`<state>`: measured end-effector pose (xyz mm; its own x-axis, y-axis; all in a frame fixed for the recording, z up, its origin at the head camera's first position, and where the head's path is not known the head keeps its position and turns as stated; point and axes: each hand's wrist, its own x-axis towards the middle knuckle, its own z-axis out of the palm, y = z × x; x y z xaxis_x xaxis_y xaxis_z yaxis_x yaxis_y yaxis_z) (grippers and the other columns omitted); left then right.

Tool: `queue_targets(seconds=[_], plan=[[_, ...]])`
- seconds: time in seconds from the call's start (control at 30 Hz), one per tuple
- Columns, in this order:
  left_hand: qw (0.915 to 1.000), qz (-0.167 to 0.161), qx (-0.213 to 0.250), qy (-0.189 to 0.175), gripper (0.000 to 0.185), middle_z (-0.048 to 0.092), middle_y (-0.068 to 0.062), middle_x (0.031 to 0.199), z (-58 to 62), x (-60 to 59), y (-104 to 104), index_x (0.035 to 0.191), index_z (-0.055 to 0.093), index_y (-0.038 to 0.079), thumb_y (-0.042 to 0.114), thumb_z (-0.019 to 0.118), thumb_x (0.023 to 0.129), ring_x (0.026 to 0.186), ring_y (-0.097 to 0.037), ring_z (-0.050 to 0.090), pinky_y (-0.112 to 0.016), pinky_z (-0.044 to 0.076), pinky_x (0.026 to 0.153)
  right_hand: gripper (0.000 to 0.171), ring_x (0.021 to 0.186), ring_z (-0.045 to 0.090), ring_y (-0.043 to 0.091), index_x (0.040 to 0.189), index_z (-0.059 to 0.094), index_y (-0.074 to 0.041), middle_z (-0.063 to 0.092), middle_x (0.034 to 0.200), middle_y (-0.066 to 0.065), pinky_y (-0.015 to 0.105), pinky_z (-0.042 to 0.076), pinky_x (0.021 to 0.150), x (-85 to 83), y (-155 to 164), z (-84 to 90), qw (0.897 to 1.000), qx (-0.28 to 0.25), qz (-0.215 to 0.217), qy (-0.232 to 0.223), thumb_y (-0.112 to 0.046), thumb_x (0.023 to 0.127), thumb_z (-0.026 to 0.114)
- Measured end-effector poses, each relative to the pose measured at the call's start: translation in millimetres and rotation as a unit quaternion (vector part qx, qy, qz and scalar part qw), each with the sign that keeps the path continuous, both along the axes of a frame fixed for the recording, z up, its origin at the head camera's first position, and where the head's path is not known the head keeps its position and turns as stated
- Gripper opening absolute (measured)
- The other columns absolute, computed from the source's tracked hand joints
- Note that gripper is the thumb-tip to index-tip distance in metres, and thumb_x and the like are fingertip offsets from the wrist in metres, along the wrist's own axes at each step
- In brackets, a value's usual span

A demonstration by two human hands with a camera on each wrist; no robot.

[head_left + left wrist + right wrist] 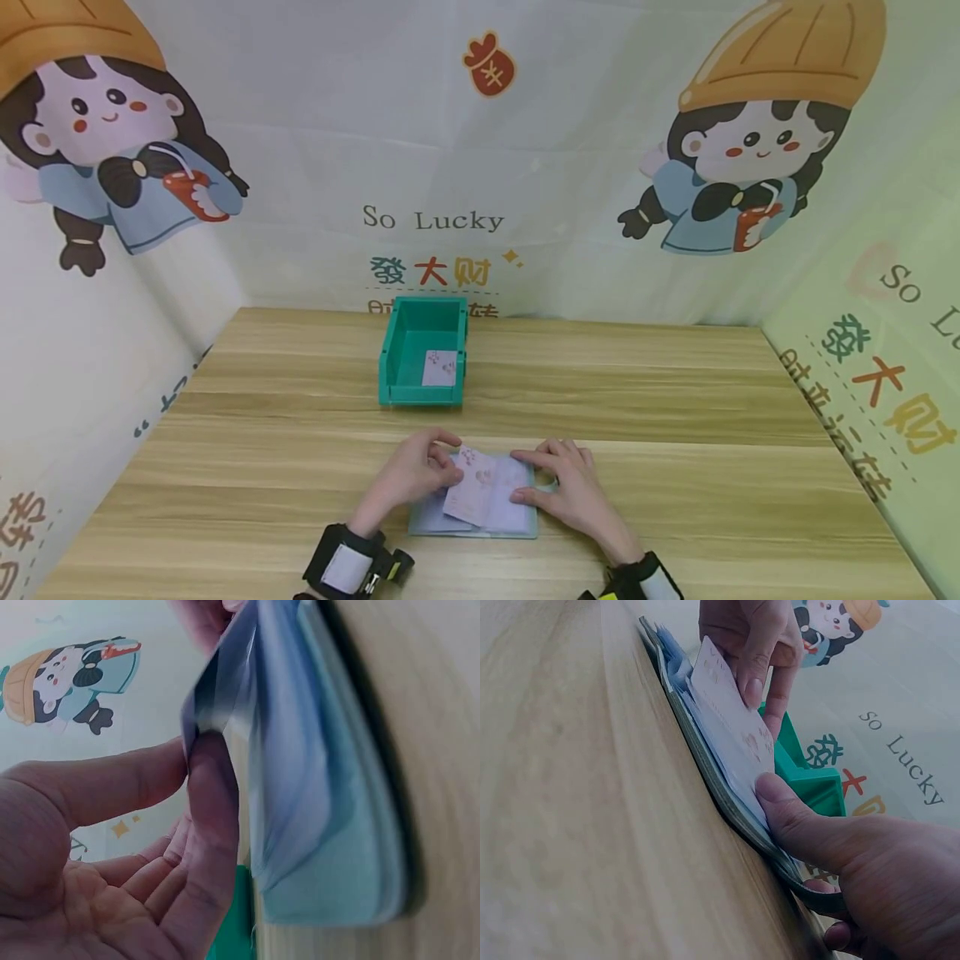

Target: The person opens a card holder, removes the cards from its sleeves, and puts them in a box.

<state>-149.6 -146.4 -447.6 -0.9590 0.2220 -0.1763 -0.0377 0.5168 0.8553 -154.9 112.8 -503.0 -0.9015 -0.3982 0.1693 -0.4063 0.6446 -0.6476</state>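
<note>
While the right hand (pixel 573 492) pressed flat on a thin teal-covered booklet (pixel 487 508) open on the wooden worktop (pixel 675 467), the left hand (pixel 412 475) pinched its light, floppy patterned card (pixel 472 487) by the top edge, probably the best hold.

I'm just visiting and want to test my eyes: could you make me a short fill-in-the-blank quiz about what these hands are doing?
1. The left hand pinches a ____ over the open booklet.
2. The right hand presses the booklet against the ____.
3. Another card lies inside the ____ bin.

Missing words: card; table; green
</note>
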Motion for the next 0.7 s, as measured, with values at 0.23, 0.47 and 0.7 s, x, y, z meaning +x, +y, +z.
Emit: queue_targets(seconds=[0.23,0.47,0.7], plan=[[0.9991,0.033,-0.018,-0.018,0.036,0.069,-0.008,0.086,5.1,-5.9,-9.4,0.123,0.065,-0.005,-0.004,0.076,0.089,0.072,-0.016,0.062,-0.031,0.055,0.064,0.051,0.092,0.044,0.01,0.127,0.077,-0.017,0.058,0.095,-0.01,0.038,0.029,0.09,-0.1,0.6,0.4,1.0,0.0,0.001,0.001,-0.038,0.082,0.088],[0.9991,0.039,-0.004,0.013,0.029,0.07,-0.012,0.088,13.7,-16.7,-20.1,0.122,0.067,-0.008,-0.004,0.072,0.094,0.074,-0.017,0.062,-0.034,0.058,0.066,0.05,0.092,0.045,0.011,0.127,0.077,-0.016,0.059,0.095,-0.01,0.038,0.028,0.089,-0.3,1.0,0.1,1.0,-0.004,0.006,0.007,-0.038,0.083,0.088],[0.9955,0.057,0.041,0.063,0.035,0.076,-0.024,0.092,18.3,-34.9,-30.3,0.127,0.061,-0.015,-0.007,0.07,0.094,0.074,-0.018,0.069,-0.035,0.061,0.067,0.05,0.092,0.046,0.011,0.127,0.077,-0.016,0.06,0.096,-0.009,0.038,0.027,0.088,0.1,1.5,-0.3,1.0,-0.007,0.007,0.004,-0.039,0.083,0.087]])
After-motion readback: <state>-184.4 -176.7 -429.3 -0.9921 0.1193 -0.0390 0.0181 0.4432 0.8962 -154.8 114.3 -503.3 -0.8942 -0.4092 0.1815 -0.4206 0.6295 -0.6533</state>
